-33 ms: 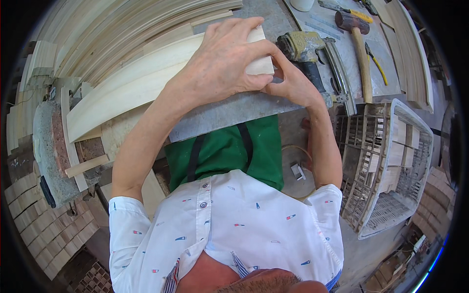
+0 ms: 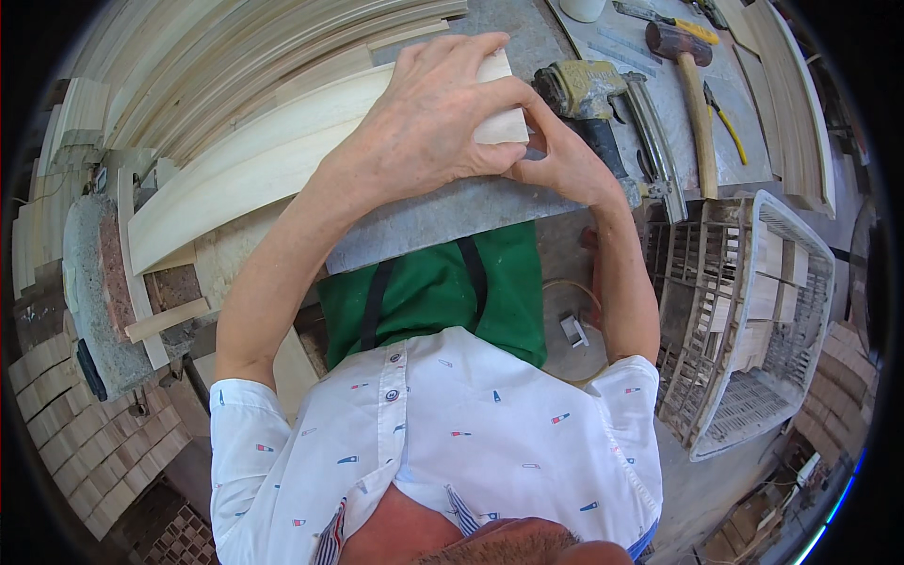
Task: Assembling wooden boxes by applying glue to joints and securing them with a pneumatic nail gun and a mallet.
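Note:
My left hand [image 2: 424, 118] lies over the end of a long pale wooden board [image 2: 254, 174], fingers across its top and thumb at its near edge. At the same end is my right hand [image 2: 570, 162], its fingers curled toward the board's corner. Its thumb almost meets my left thumb. Whatever the right fingertips pinch is hidden behind the wood and the left hand. Just to the right of the hands, a yellowish nail gun [image 2: 589, 89] with a long silver magazine rests on the grey metal tabletop [image 2: 414, 226].
Long wooden strips [image 2: 235, 75] are stacked at the far left. A wooden-handled mallet [image 2: 697, 113] and yellow-handled pliers [image 2: 728, 124] lie right of the nail gun. A slatted plastic crate [image 2: 753, 320] holding wood blocks stands at the right. A green apron [image 2: 424, 292] covers my lap.

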The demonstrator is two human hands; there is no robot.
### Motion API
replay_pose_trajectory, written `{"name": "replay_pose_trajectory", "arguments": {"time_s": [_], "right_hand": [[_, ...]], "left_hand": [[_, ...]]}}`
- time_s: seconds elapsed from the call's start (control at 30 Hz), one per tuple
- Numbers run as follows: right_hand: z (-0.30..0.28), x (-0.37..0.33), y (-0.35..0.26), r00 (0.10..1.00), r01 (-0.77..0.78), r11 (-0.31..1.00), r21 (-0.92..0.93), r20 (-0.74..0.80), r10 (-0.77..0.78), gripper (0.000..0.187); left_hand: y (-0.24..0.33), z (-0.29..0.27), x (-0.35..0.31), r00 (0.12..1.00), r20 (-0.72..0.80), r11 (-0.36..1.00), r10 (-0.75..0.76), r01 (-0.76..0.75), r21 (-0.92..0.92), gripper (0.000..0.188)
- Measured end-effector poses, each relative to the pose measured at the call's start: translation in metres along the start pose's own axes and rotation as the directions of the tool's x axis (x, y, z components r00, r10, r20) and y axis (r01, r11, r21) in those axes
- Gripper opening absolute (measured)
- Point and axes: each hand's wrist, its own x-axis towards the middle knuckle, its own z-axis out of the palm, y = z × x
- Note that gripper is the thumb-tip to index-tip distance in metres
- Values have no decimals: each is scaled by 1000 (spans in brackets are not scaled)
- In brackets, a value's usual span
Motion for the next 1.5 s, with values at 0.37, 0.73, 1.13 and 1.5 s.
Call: {"name": "replay_pose_trajectory", "arguments": {"time_s": [0.37,0.73,1.13,1.5], "right_hand": [[1,1,-3,1000,19,1000,2,15,-20,93],[-53,-30,-42,877,-360,810,-462,-464,125,66],[-34,-21,-4,811,-532,548,-646,-575,109,80],[-71,-39,-122,702,-661,664,-350,-601,382,29]], "left_hand": [[-2,3,-2,999,-42,1000,26,-25,7,39],[-7,8,-6,997,-69,999,37,-38,-13,41],[-11,15,-8,987,-105,992,123,-124,-1,35],[-11,16,-10,994,-64,995,93,-91,43,25]]}}
